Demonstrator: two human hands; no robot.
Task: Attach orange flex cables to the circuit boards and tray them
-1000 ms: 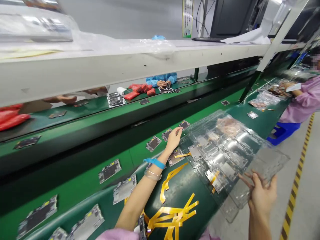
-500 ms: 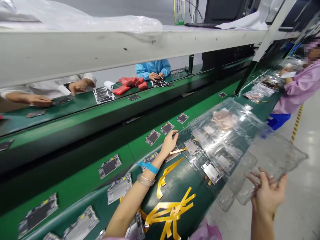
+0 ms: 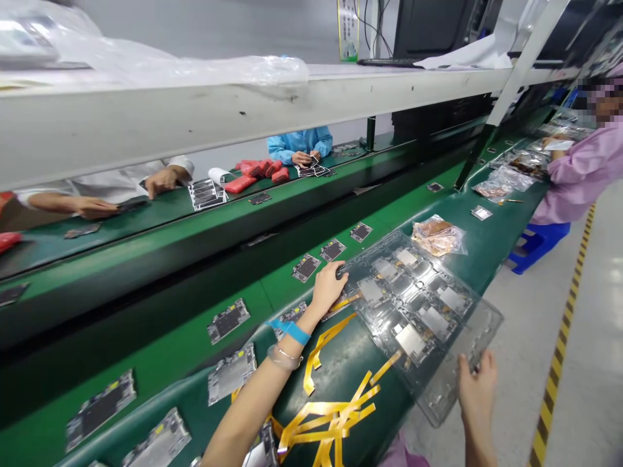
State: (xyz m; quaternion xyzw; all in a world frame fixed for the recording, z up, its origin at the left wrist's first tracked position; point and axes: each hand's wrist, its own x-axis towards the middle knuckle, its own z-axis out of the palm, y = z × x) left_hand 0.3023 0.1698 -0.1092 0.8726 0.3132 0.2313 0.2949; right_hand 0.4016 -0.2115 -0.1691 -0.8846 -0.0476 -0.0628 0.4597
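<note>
A clear plastic tray (image 3: 418,284) lies on the green bench with several circuit boards with silver shields, such as one board (image 3: 411,342), showing in it. Its right part overhangs the bench edge. My left hand (image 3: 328,288), with a blue wrist strap (image 3: 291,329), closes on the tray's left corner. At the overhanging edge, my right hand (image 3: 479,386) pinches the clear plastic between thumb and fingers. Whether one or two layers of plastic are there is hard to make out. Yellow flex strips (image 3: 335,415) lie in a pile nearer to me.
Circuit boards (image 3: 228,321) lie along the green belt beyond my left arm. A plastic bag (image 3: 439,235) sits behind the tray. A white shelf (image 3: 243,107) crosses above. Co-workers sit across the bench and at far right, by a blue stool (image 3: 540,246).
My right hand has moved left and lowered the clear plastic it held raised. The plastic now lies flatter over the boards, and the bag behind is uncovered. My left hand stays at the corner.
</note>
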